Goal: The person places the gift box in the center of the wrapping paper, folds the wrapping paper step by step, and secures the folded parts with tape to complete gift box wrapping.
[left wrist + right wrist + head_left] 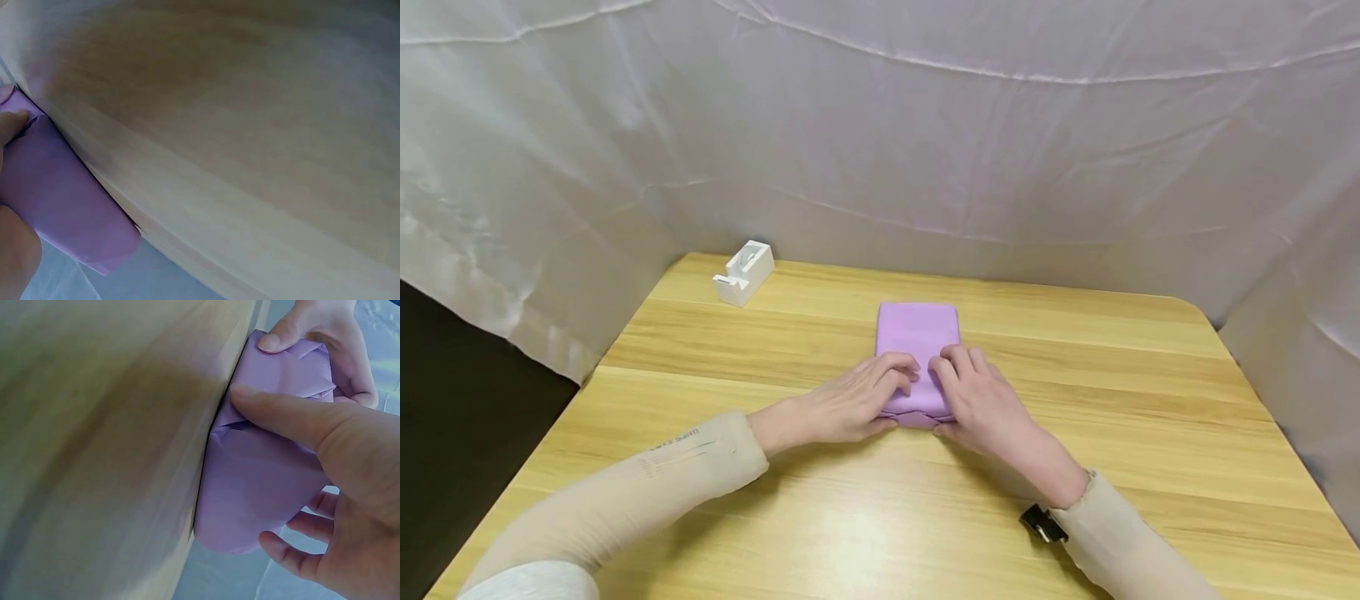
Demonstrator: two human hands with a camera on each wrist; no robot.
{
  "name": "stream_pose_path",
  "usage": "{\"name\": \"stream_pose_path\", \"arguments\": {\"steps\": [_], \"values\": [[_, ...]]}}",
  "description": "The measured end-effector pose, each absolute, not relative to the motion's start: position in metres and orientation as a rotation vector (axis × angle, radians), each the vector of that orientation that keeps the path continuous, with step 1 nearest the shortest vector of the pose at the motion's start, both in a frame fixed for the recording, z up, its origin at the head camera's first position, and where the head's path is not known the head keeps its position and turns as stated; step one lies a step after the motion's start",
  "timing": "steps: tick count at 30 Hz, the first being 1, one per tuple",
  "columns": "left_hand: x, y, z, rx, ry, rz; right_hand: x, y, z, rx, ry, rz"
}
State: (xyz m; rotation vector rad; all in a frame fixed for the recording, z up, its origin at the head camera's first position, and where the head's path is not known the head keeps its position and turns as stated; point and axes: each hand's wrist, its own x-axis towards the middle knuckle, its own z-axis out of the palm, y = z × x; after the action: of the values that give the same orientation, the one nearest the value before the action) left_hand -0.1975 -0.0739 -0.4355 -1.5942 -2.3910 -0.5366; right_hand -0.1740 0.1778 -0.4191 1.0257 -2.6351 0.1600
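Note:
A box-shaped package wrapped in purple paper (917, 329) lies flat on the wooden table, its folded end towards me. My left hand (857, 400) holds the near left corner, with curled fingers over the top and the thumb at the end. At the near right corner my right hand (985, 400) grips it the same way. In the right wrist view, both thumbs press on the paper folds of the package (269, 487). The left wrist view shows only part of the left hand (15, 250) beside the package (69, 194).
A white tape dispenser (745, 271) stands at the back left of the wooden table (1112, 400). Grey-white cloth (925, 150) hangs behind the table and along its sides. A black clip-like piece (1043, 523) sits at the right sleeve's cuff.

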Motion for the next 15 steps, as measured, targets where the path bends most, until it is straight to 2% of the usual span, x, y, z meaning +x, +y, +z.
{"name": "stream_pose_path", "arguments": {"steps": [15], "values": [[-0.1979,-0.0776,-0.4267,-1.421,-2.490,-0.341,-0.1761,0.1775,-0.4139,1.017,-2.679,0.257]]}}
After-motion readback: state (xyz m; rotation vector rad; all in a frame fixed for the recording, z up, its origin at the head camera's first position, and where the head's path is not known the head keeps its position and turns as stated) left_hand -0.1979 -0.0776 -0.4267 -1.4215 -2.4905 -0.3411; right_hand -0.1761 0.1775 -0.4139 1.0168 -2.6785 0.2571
